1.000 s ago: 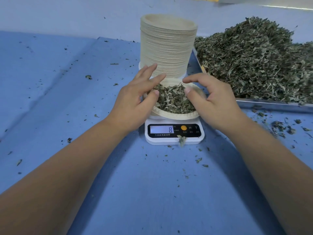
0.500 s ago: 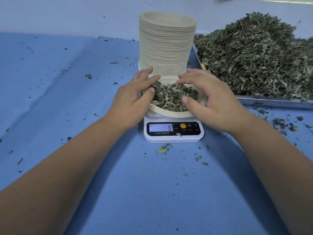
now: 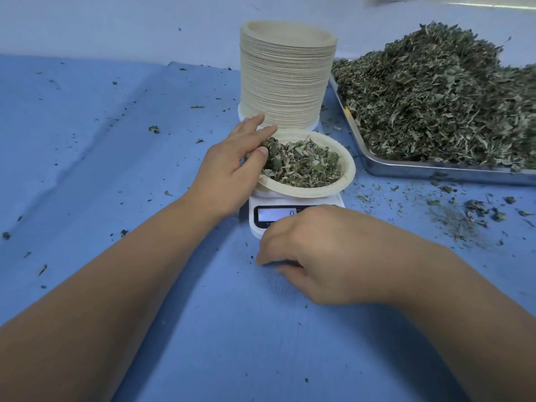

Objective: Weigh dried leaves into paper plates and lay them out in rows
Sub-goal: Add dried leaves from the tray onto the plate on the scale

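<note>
A paper plate (image 3: 346, 158) filled with dried leaves (image 3: 304, 163) sits tilted just over the white scale (image 3: 256, 229), whose display (image 3: 275, 213) reads 0. My left hand (image 3: 229, 172) holds the plate's left rim, thumb on the leaves inside and fingers stretched behind the rim. My right hand (image 3: 313, 250) is down on the blue cloth just in front of the scale, covering part of its front. Its fingers curl under the palm, so whether they pinch anything is hidden.
A tall stack of paper plates (image 3: 285, 79) stands right behind the scale. A metal tray (image 3: 435, 171) heaped with dried leaves (image 3: 435, 97) fills the right side. Loose leaf crumbs (image 3: 470, 213) lie in front of the tray. Blue cloth (image 3: 101, 169) spreads to the left.
My right hand left the plate and dropped to the cloth where a fallen leaf lay. My left hand keeps the rim, the plate has tilted, and the display fell from 8 to 0.
</note>
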